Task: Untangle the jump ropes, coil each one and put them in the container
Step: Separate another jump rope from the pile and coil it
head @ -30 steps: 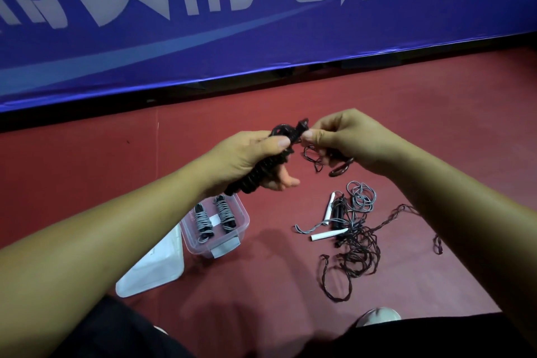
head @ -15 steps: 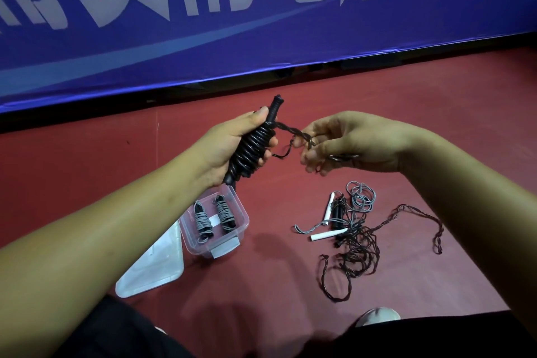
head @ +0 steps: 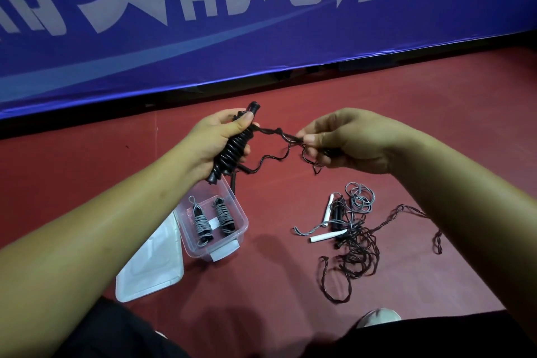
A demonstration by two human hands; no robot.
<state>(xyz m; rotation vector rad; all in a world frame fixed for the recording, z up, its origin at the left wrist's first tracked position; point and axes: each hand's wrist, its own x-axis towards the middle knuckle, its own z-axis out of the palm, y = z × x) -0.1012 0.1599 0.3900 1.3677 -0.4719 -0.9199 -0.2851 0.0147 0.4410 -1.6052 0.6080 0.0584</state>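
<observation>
My left hand (head: 216, 139) grips a black jump rope bundle (head: 232, 151), its cord wound round the handles. A twisted stretch of its black cord (head: 274, 132) runs to my right hand (head: 345, 141), which pinches it between thumb and fingers. More cord hangs in loops below both hands. On the red floor at the right lies a tangle of black and grey ropes (head: 353, 237) with white handles (head: 327, 237). The clear plastic container (head: 231, 237) stands below my left hand and holds two coiled grey ropes (head: 210, 221).
The container's white lid (head: 149, 266) lies on the floor beside it, to its left. A blue banner wall (head: 261, 23) runs across the back. A shoe tip (head: 377, 317) shows at the bottom edge, and dark trouser legs fill the lower corners.
My left hand has turned the black bundle upright. My right hand has drawn away to the right, and the twisted cord now stretches between both hands.
</observation>
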